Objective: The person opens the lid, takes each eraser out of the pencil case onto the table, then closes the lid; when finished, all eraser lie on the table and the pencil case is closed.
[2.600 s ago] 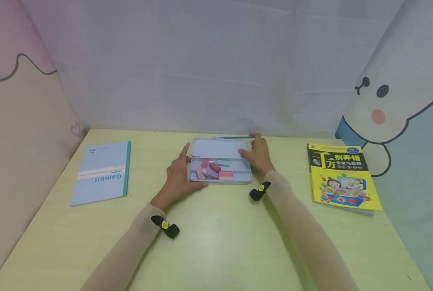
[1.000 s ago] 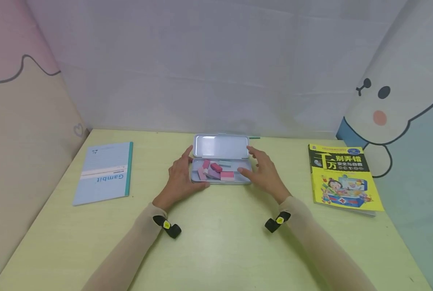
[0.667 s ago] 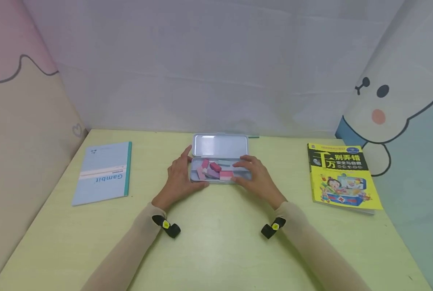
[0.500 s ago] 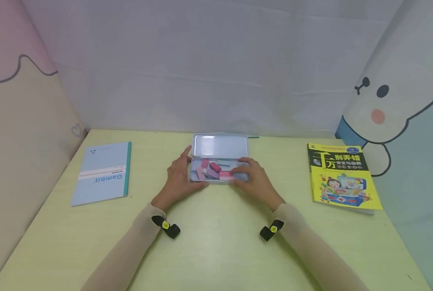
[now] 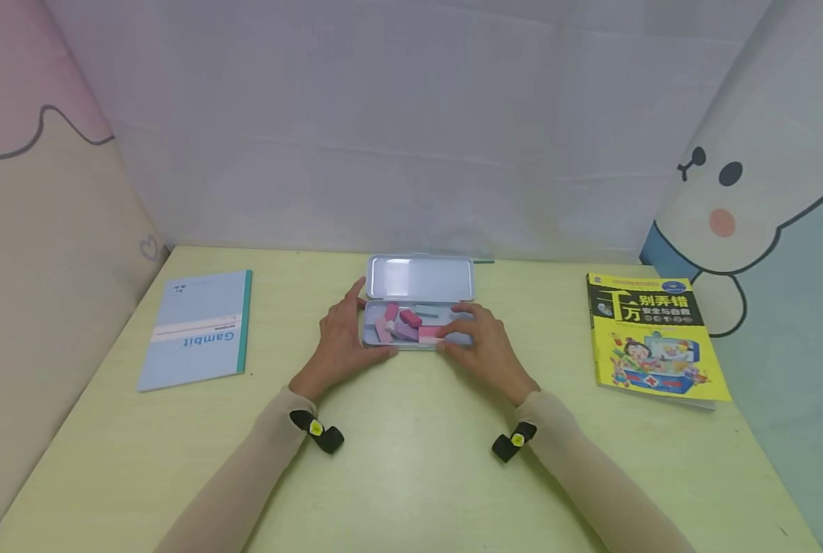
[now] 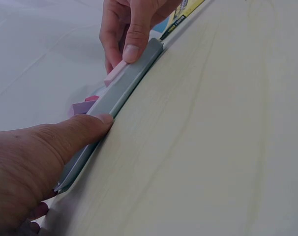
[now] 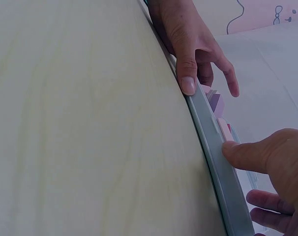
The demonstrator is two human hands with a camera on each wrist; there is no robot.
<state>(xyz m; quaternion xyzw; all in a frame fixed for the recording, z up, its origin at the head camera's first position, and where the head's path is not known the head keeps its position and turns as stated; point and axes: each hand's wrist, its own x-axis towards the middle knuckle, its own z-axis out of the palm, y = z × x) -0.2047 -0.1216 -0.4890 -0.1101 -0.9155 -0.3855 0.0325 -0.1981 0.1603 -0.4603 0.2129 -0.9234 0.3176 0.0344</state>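
While both hands rest at the open tin, the details run thus:
case: one flat grey metal pencil case (image 5: 418, 343), rounded corners, lid (image 5: 420, 278) standing open behind the tray, mid-desk between the two hands
erasers: several small matte blocks in the tray, pink and lilac, exact count unclear
left hand (image 5: 341, 338): thumb pressed to the tray's front wall, fingers along its left end
right hand (image 5: 484, 349): thumb on the front wall, fingers curled over a pink eraser (image 5: 429, 332), pinching it
books: two, a pale blue notebook (image 5: 197, 328) well left of the grip, a glossy yellow book (image 5: 649, 336) well right
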